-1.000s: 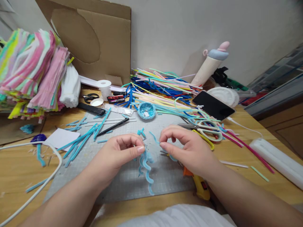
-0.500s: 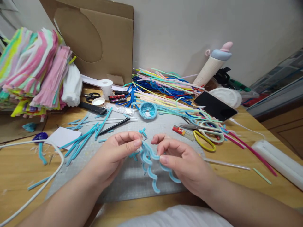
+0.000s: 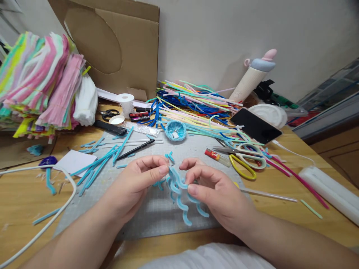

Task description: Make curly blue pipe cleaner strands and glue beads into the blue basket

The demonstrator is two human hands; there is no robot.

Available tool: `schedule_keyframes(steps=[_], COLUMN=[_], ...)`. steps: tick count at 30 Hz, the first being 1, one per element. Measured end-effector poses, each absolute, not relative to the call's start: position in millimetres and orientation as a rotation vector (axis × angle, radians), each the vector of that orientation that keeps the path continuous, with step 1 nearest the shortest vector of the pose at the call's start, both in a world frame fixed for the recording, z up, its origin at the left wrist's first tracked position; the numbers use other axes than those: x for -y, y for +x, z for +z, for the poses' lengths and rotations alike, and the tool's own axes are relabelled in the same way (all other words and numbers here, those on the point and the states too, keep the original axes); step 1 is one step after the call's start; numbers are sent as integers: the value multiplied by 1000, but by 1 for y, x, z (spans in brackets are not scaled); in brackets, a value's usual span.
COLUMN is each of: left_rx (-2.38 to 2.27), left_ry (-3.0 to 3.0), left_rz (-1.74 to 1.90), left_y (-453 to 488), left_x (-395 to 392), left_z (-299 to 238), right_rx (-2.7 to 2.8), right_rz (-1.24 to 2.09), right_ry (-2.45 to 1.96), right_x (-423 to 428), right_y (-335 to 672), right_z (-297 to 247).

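Against the frame of a second ago, the right hand (image 3: 209, 185) has moved in from clear of the hanging strands to contact with them, and a red-ended lighter (image 3: 211, 154) now shows at 1 o'clock. The curled blue strands (image 3: 182, 206) hang between the hands, above the gray mat (image 3: 134, 228). The left hand (image 3: 147, 173), at 10 o'clock, has thumb and forefinger closed on their upper end; the right, at 3 o'clock, pinches one strand lower down. Straight blue lengths (image 3: 94, 161) lie at 10 o'clock, a fuzzy blue cup (image 3: 175, 130) at 12, white-handled scissors (image 3: 239, 152) at 2.
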State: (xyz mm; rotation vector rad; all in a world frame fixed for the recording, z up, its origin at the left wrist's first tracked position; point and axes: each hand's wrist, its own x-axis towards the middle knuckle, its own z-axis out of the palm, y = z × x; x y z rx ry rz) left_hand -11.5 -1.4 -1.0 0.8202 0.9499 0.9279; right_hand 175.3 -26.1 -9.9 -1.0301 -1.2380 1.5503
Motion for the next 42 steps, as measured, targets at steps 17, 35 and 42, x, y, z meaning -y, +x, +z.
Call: schedule_keyframes(steps=[17, 35, 42], left_rx=[-913, -928, -880], left_ry=[838, 898, 1006], left_rz=[936, 876, 865], left_y=[-12, -6, -2], left_x=[2, 4, 7], left_z=[-5, -8, -10], right_rx=[1296, 1532, 1640], right_rz=[1582, 1321, 1041], right_ry=[-1060, -1102, -1125], right_x=[25, 25, 28], right_y=[174, 176, 176], right_z=[-11, -5, -3])
